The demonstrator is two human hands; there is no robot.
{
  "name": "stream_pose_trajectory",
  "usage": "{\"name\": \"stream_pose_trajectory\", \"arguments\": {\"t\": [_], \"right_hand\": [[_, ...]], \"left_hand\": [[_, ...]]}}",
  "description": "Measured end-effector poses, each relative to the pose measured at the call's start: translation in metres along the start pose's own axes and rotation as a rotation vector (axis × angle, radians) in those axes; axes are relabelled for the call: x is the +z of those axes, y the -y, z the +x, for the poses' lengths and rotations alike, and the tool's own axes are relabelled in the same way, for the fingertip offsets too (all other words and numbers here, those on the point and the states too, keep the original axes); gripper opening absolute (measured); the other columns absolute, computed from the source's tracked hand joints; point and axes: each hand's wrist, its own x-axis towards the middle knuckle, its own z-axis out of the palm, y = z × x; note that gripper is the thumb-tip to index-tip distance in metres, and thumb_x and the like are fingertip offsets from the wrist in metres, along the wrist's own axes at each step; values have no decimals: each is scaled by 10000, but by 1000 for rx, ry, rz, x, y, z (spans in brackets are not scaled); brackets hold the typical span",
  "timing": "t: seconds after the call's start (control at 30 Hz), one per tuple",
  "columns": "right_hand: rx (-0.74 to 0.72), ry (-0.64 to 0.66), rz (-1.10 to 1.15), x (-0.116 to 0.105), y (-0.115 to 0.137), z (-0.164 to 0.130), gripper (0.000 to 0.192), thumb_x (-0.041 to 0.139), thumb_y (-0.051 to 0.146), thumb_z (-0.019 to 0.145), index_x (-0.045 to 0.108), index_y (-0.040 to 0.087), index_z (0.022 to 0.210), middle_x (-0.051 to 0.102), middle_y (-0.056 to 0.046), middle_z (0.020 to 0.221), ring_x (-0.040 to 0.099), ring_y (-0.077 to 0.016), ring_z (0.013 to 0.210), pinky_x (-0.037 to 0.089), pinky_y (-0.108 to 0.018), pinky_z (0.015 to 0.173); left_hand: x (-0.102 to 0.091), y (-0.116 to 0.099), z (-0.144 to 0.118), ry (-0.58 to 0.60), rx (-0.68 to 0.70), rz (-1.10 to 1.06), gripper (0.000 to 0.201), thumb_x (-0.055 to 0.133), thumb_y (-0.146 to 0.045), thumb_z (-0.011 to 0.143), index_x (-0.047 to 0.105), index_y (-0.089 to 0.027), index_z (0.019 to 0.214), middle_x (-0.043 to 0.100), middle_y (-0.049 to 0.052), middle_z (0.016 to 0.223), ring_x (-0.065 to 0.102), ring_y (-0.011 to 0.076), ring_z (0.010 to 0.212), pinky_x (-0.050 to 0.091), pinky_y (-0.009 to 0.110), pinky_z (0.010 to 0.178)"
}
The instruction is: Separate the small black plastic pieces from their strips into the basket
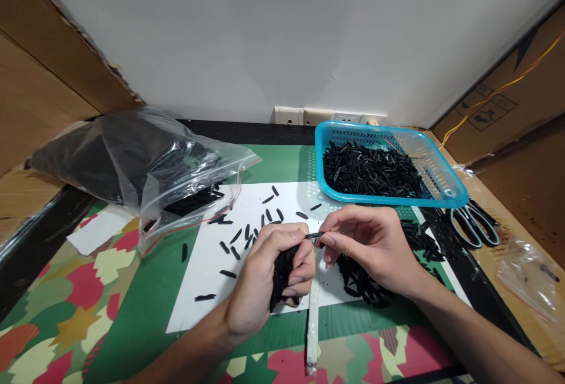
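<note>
Slim black piece, nearly horizontal

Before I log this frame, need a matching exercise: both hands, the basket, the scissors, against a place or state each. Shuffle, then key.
1. left hand
2. right hand
3. basket
4. scissors

A. blue, partly filled with black pieces
B. pinching the end of a thin strip
C. lying toward the far right of the picture
D. closed around a dark bunch

Pairs: 1-D, 2-B, 3-A, 4-C

Pale wall — cardboard either side
</note>
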Motion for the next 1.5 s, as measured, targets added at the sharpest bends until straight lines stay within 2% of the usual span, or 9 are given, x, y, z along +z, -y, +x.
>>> {"name": "stream_pose_trajectory", "arguments": {"t": [0.53, 0.63, 0.73, 0.83, 0.97, 1.07, 1.17, 1.37, 1.5], "right_hand": [[-16, -15, -105, 1, 3, -1, 100, 793, 261, 935, 750, 172, 920, 736, -5, 737, 725, -128, 609, 585, -210, 588], [-124, -44, -273, 0, 2, -4, 83, 755, 233, 959, 744, 187, 1028, 764, -33, 870, 742, -150, 704, 616, -250, 669], [-353, -17, -528, -2, 2, -7, 135, 707, 155, 980, 718, 195, 1108, 778, -54, 952, 742, -165, 778, 613, -279, 736], [-572, 23, -735, -4, 1, -10, 164, 663, 80, 987, 699, 194, 1099, 763, -57, 901, 709, -172, 760, 574, -287, 700], [-661, 14, -848, -5, -1, -11, 221, 615, 6, 972, 677, 183, 1088, 735, -63, 868, 666, -168, 733, 532, -278, 653], [-672, 35, -884, -5, -2, -13, 230, 614, -4, 960, 673, 173, 1093, 730, -68, 871, 656, -163, 720, 510, -275, 637], [-643, 64, -816, -4, -1, -13, 206, 629, 32, 976, 677, 184, 1106, 736, -59, 875, 669, -164, 726, 519, -275, 644], [-383, 30, -569, -1, 1, -11, 79, 675, 159, 1003, 703, 196, 1067, 754, -35, 887, 714, -153, 738, 587, -265, 694], [-343, 51, -488, -3, 1, -9, 81, 712, 175, 992, 723, 202, 1067, 767, -24, 908, 719, -142, 766, 589, -247, 719]], "left_hand": [[-4, 3, -1, -28, -40, 91, 399, 506, -388, 1018, 441, -194, 675, 381, -62, 548, 255, 63, 447, 171, 186, 422], [-4, 4, -1, -13, -26, 100, 411, 520, -378, 1029, 424, -194, 674, 389, -62, 560, 258, 58, 449, 176, 183, 420], [-4, 5, -1, 14, 10, 93, 434, 554, -385, 1030, 424, -188, 666, 391, -65, 562, 262, 48, 448, 199, 170, 420], [-3, 6, 0, 15, 31, 76, 447, 599, -385, 1013, 428, -184, 652, 382, -68, 557, 264, 43, 452, 209, 157, 422], [-2, 7, 1, 16, 33, 74, 466, 638, -404, 991, 425, -186, 638, 376, -69, 548, 266, 43, 452, 204, 154, 417], [-2, 7, 1, 7, 44, 87, 485, 672, -424, 974, 422, -188, 631, 361, -76, 548, 261, 41, 452, 201, 156, 418], [-2, 8, 1, -3, 57, 131, 519, 704, -478, 953, 413, -194, 631, 354, -81, 545, 259, 43, 455, 194, 167, 420], [-4, 11, 2, 12, 68, 241, 513, 662, -528, 980, 417, -200, 672, 390, -73, 567, 289, 48, 461, 201, 185, 431], [-3, 9, 1, 38, 92, 304, 511, 629, -509, 1006, 411, -200, 663, 395, -67, 570, 278, 51, 472, 201, 191, 432]]}}
